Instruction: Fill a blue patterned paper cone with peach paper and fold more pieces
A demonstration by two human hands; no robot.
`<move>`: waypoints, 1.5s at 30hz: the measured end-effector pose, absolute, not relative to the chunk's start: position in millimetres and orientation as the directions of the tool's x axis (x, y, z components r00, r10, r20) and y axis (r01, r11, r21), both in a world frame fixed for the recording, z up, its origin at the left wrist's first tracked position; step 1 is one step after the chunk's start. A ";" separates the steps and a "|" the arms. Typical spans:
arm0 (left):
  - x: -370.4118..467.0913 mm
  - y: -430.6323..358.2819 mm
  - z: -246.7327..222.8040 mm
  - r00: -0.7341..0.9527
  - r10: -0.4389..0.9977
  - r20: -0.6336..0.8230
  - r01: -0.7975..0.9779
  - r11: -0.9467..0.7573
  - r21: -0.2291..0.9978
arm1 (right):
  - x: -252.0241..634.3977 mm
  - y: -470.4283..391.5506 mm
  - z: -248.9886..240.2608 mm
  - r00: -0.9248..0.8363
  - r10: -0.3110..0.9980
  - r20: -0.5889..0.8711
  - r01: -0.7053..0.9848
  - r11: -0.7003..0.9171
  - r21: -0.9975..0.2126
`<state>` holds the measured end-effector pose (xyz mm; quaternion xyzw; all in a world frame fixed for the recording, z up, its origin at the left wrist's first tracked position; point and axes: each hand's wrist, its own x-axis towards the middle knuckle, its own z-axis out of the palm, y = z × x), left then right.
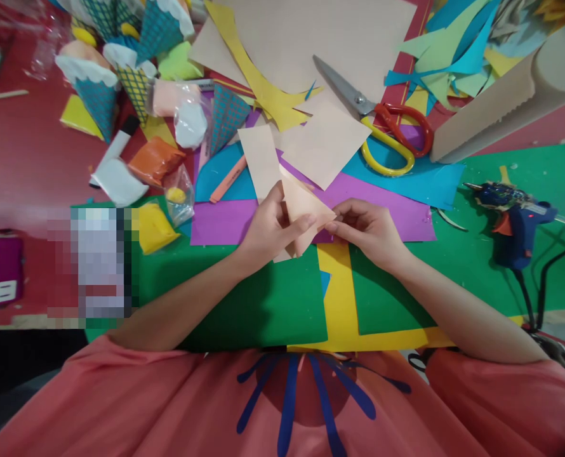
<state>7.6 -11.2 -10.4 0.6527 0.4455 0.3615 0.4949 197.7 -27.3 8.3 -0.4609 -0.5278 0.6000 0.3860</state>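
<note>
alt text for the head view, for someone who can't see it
Two bare hands, left and right, hold a folded piece of cream paper over coloured sheets. Beyond lie open scissors and patterned cones; a blue glue gun lies at right.

Looks like a craft table, home or class I can't tell: scissors (358, 100), a glue gun (520, 222), paper scraps (447, 54) and 1 marker (115, 149) all over it.
</note>
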 end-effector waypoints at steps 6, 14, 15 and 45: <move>4.4 -10.2 -12.5 0.360 0.931 0.064 0.289 -0.176 0.941 | 198.5 -27.4 8.4 -0.268 0.951 -0.156 0.034 -0.153 -0.988; 7.2 -10.8 -6.6 0.271 0.962 -0.019 0.271 -0.058 0.961 | 199.3 -27.2 10.8 -0.273 0.951 -0.143 0.052 -0.134 -0.990; 7.7 -10.8 -5.4 0.253 0.967 -0.035 0.264 -0.034 0.964 | 199.5 -27.2 11.0 -0.275 0.951 -0.141 0.043 -0.134 -0.990; 11.4 -10.6 0.4 0.269 0.963 -0.023 0.230 -0.041 0.972 | 199.7 -25.9 10.0 -0.265 0.950 -0.163 0.004 -0.168 -0.986</move>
